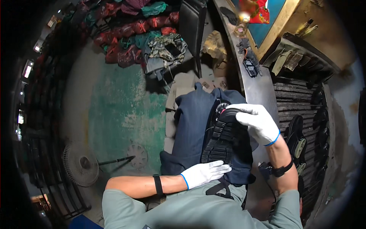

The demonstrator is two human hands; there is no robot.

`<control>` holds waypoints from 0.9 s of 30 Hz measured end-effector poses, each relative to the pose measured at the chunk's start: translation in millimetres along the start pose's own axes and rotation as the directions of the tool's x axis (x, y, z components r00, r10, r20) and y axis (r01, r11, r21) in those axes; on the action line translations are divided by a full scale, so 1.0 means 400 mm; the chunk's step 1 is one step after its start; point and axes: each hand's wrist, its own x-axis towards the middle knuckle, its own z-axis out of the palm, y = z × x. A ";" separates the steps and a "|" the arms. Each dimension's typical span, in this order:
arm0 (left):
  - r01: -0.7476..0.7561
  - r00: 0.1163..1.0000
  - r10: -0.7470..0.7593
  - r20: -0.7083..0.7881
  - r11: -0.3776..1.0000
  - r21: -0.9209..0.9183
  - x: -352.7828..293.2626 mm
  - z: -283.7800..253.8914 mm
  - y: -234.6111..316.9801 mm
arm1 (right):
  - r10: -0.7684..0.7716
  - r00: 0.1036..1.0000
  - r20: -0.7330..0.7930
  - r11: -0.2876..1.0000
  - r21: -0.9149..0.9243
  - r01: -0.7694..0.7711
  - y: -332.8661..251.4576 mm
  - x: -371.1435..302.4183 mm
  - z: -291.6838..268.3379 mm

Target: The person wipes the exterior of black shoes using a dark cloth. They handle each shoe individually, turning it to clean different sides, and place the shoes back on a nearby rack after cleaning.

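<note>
A black shoe (221,133) lies sole-up on my lap, over dark blue trousers (192,129). My right hand (257,122), in a white glove, grips the toe end of the shoe from above. My left hand (204,173), also in a white glove, rests flat against the heel end of the sole, fingers together. Both wrists carry black bands.
A grey metal bench (259,87) runs along my right, with small dark tools on it. Black shoe soles (295,137) lie on a slatted rack beyond it. A floor fan (82,164) lies at lower left on the green floor. Red and green bags (133,30) pile up at the far wall.
</note>
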 end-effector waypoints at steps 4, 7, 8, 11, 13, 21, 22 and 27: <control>0.178 0.980 -0.190 0.056 0.968 0.174 -0.034 0.030 0.074 | -0.083 0.898 0.433 0.804 -0.503 0.317 -0.119 -0.085 0.019; 0.389 0.799 -0.491 0.346 -0.016 -0.921 -0.038 0.143 0.146 | -0.171 0.630 0.758 0.687 -0.366 0.627 -0.130 -0.182 0.049; 0.247 0.759 -0.546 0.355 -0.262 -0.933 -0.031 0.155 0.168 | -0.194 0.648 0.737 0.669 -0.384 0.637 -0.102 -0.214 0.051; 0.399 0.844 -0.507 0.176 0.374 -0.837 -0.005 0.090 0.127 | -0.284 0.771 0.570 0.563 -0.551 0.615 0.008 -0.179 0.046; 0.333 0.917 -0.394 -0.061 0.842 -0.425 0.008 -0.049 0.035 | -0.303 0.797 0.522 0.514 -0.615 0.598 0.063 -0.115 0.013; 0.280 0.749 -0.593 -0.296 0.688 -0.670 0.020 -0.300 -0.241 | -0.339 0.863 0.374 0.751 -0.444 0.488 0.072 -0.070 -0.001; 0.264 0.735 -0.630 -0.249 0.605 -0.751 0.027 -0.302 -0.249 | -0.326 0.895 0.304 0.847 -0.326 0.419 0.087 -0.063 -0.001; 0.578 0.560 -0.816 0.146 0.259 -0.774 0.081 -0.379 -0.316 | -0.148 0.975 -0.166 0.959 -0.265 0.100 0.166 -0.068 0.024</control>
